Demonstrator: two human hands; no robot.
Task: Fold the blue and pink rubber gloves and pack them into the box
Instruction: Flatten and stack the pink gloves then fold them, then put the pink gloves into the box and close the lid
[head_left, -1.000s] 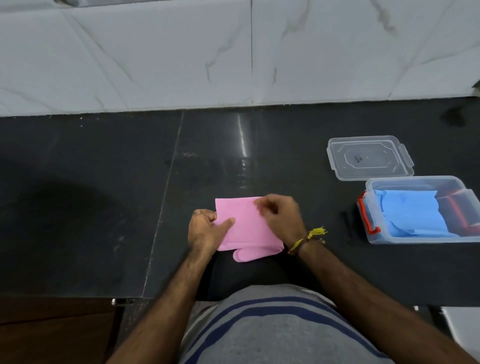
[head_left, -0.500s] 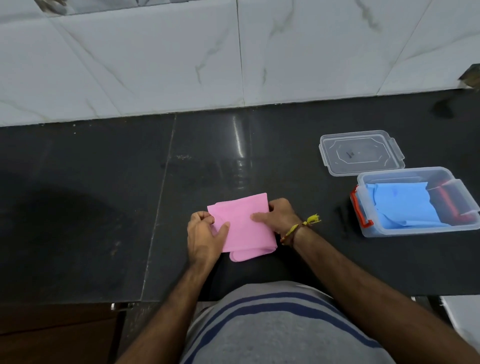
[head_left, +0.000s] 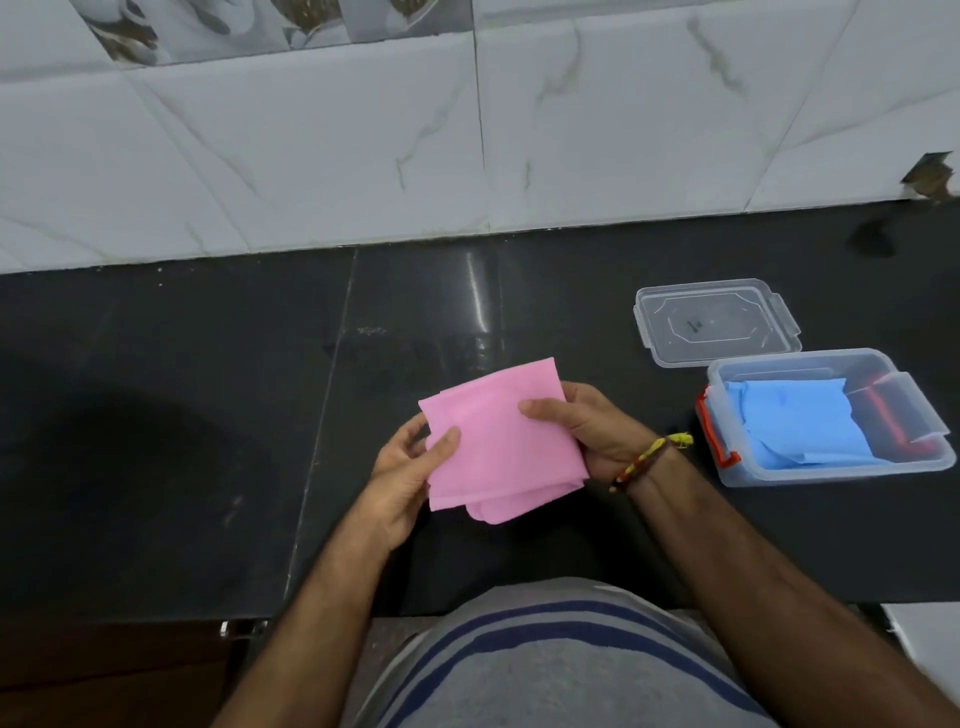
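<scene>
At frame centre, the left hand (head_left: 410, 478) pinches the left edge of the folded pink glove (head_left: 498, 441), thumb on top. The right hand (head_left: 582, 431) pinches its right edge the same way. At right on the dark table (head_left: 156, 415), the clear box (head_left: 831, 467) holds the blue glove (head_left: 795, 431); its lid (head_left: 717, 322) lies just behind.

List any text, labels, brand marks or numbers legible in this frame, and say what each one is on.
No text can be read in this frame.
Lid: a small dark mark at its centre, too small and blurred to read.
Box, blue gloves, pink glove: no print visible.
Wall tiles: veining and a picture pattern at the top, no lettering.
</scene>
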